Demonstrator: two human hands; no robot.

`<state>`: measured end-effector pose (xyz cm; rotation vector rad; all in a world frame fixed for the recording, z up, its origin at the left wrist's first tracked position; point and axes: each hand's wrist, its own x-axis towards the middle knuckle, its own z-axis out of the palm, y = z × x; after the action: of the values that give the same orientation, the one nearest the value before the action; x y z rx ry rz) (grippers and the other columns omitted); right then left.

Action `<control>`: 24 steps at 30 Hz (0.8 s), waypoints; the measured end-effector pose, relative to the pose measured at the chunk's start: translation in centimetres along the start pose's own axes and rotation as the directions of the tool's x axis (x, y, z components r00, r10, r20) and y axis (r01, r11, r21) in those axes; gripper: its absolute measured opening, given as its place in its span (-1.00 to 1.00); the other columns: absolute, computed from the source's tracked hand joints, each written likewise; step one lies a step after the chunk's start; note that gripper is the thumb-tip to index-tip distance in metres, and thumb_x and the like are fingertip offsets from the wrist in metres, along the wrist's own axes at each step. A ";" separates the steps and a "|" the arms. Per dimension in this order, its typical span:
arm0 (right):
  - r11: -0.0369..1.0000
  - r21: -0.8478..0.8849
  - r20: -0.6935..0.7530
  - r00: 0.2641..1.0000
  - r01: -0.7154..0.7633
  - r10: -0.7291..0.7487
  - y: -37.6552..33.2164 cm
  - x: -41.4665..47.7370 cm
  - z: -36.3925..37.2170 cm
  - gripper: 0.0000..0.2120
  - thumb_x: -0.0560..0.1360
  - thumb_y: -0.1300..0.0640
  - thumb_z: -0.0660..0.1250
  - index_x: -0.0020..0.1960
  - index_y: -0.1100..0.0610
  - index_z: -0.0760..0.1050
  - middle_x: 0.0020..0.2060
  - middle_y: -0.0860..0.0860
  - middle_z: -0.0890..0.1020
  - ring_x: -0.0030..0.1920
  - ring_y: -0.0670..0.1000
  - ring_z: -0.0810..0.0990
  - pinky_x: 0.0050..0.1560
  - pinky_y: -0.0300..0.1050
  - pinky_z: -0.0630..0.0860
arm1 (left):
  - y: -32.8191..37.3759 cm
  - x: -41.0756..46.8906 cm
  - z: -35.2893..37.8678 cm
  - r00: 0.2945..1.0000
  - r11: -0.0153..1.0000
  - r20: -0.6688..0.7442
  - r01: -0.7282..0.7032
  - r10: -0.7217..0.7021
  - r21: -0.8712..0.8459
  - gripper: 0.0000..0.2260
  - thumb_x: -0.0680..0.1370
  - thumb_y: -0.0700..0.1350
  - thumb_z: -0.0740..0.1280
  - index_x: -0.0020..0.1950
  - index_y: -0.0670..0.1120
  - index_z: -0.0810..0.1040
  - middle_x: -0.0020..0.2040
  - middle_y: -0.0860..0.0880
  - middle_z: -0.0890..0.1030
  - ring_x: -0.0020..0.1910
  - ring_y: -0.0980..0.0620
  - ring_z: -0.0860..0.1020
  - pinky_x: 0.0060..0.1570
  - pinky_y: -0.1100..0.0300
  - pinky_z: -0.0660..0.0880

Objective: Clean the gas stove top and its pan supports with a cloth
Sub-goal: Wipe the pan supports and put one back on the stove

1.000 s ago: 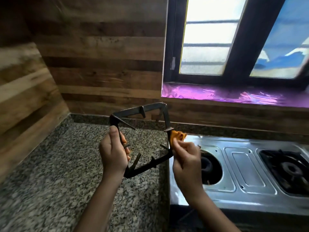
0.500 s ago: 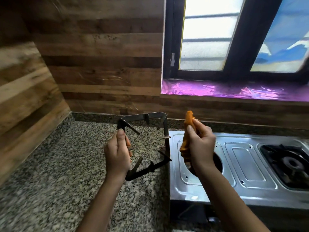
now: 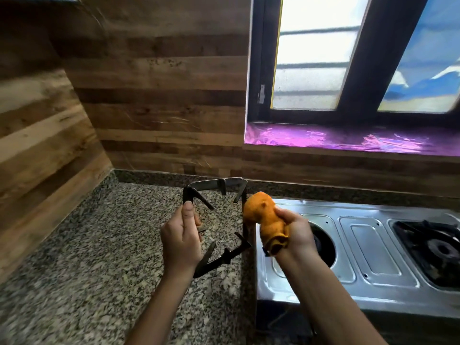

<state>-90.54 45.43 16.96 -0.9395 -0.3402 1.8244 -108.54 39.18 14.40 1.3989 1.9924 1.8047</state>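
My left hand point(image 3: 181, 239) grips the left side of a black square pan support point(image 3: 216, 184), held upright above the granite counter. My right hand point(image 3: 297, 235) holds a bunched orange cloth point(image 3: 263, 216) against the support's right bar. The steel gas stove top point(image 3: 378, 247) lies to the right. Its left burner opening point(image 3: 323, 247) is bare, partly hidden behind my right hand. The right burner point(image 3: 440, 247) carries its own black pan support.
A speckled granite counter point(image 3: 99, 257) runs along the left and front. Wood-panelled walls point(image 3: 161, 95) close the left and back. A window with a purple-covered sill point(image 3: 348, 140) sits above the stove.
My right hand drew the cloth off the support's right bar, raised it beside the frame, then brought it back against that bar. My left hand kept its grip on the support.
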 end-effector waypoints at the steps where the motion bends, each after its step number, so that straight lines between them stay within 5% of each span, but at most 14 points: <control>1: 0.999 0.018 0.006 0.999 0.035 -0.035 -0.6 -0.5 0.2 -0.87 0.52 0.26 0.23 -0.02 0.27 0.53 -0.38 0.13 0.63 -0.51 -0.02 0.55 -0.54 -0.28 0.43 | 0.0 0.0 0.1 1.000 1.000 -0.001 0.001 -0.001 -0.003 -0.56 0.61 0.21 -0.02 -0.33 0.01 0.38 -0.53 0.02 0.37 -0.56 -0.05 0.40 -0.53 -0.01 0.37; 4: 0.880 -0.219 0.022 0.904 0.422 -0.428 -0.7 -0.1 1.5 -0.77 0.50 0.29 0.33 0.12 0.12 0.62 -0.03 0.16 0.66 -0.17 0.05 0.61 -0.19 -0.11 0.54 | 0.2 0.1 0.0 1.000 1.000 0.004 -0.014 0.014 -0.003 -0.56 0.61 0.20 -0.01 -0.33 0.00 0.37 -0.53 0.04 0.35 -0.57 0.00 0.37 -0.52 0.08 0.32; 6: 0.639 -0.426 0.159 0.749 0.640 -0.644 -0.4 0.8 2.8 -0.74 0.51 0.29 0.37 0.13 0.04 0.62 0.07 0.11 0.61 -0.09 -0.02 0.63 -0.06 -0.03 0.61 | 0.7 -0.1 0.3 0.999 0.999 0.027 -0.035 0.036 -0.036 -0.56 0.61 0.19 0.00 -0.33 -0.02 0.38 -0.52 0.03 0.37 -0.57 0.00 0.38 -0.54 0.08 0.34; 8: 0.358 -0.572 0.321 0.603 0.738 -0.730 0.9 1.5 3.8 -0.73 0.51 0.27 0.38 0.19 0.10 0.60 0.03 0.05 0.55 -0.02 -0.07 0.60 0.07 -0.05 0.59 | 1.4 -0.4 0.8 0.996 0.996 0.050 -0.065 0.068 -0.055 -0.57 0.61 0.17 0.01 -0.32 -0.03 0.39 -0.51 0.04 0.38 -0.55 0.05 0.39 -0.53 0.18 0.33; 10: 0.216 -0.642 0.397 0.561 0.735 -0.727 2.3 1.8 4.0 -0.71 0.51 0.26 0.37 0.23 0.13 0.59 0.00 0.02 0.53 0.03 -0.08 0.55 0.14 -0.17 0.52 | 1.8 -0.7 1.4 0.995 0.996 0.053 -0.082 0.084 -0.042 -0.59 0.62 0.15 0.01 -0.33 -0.01 0.38 -0.51 0.05 0.38 -0.53 0.08 0.39 -0.49 0.22 0.29; 15: 0.354 -0.663 0.440 0.727 0.659 -0.528 4.6 0.5 1.5 -0.75 0.50 0.27 0.38 0.13 0.03 0.64 -0.07 -0.03 0.59 -0.03 -0.17 0.57 0.01 -0.41 0.43 | 0.5 -0.8 1.4 1.000 0.999 0.020 -0.003 0.004 -0.043 -0.53 0.61 0.21 -0.02 -0.33 -0.05 0.39 -0.51 0.00 0.39 -0.56 0.06 0.37 -0.50 0.11 0.30; 19: 0.831 -0.457 0.138 0.948 0.317 -0.286 3.9 -0.3 0.3 -0.79 0.45 0.37 0.35 -0.01 0.15 0.68 -0.17 0.08 0.72 -0.10 0.08 0.67 -0.10 -0.10 0.58 | 0.7 -0.7 1.5 0.999 0.997 0.043 0.037 -0.034 -0.069 -0.50 0.59 0.25 -0.01 -0.32 -0.08 0.39 -0.51 -0.04 0.41 -0.56 0.01 0.41 -0.51 0.07 0.34; 21: 0.948 -0.219 0.015 0.972 0.233 -0.235 2.9 -0.7 0.4 -0.83 0.44 0.35 0.36 -0.03 0.20 0.65 -0.17 0.19 0.71 -0.13 0.18 0.64 -0.01 0.13 0.58 | 1.0 -0.6 1.4 0.995 0.986 0.060 0.091 -0.084 -0.137 -0.50 0.60 0.26 0.02 -0.30 -0.09 0.39 -0.51 -0.01 0.41 -0.57 0.01 0.43 -0.56 0.14 0.35; 24: 0.830 -0.253 0.103 0.867 0.497 -0.487 1.5 -1.6 1.1 -0.76 0.42 0.25 0.41 0.08 0.11 0.65 -0.01 0.13 0.69 0.00 0.13 0.63 0.09 0.08 0.55 | 1.7 -0.4 1.4 0.984 0.965 0.111 0.161 -0.140 -0.209 -0.52 0.62 0.21 0.04 -0.29 -0.13 0.40 -0.50 -0.02 0.40 -0.56 0.03 0.40 -0.55 0.13 0.33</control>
<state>-92.04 43.60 17.50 -0.9013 -0.7977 1.3338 -106.57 39.72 15.22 1.2096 1.7431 1.7903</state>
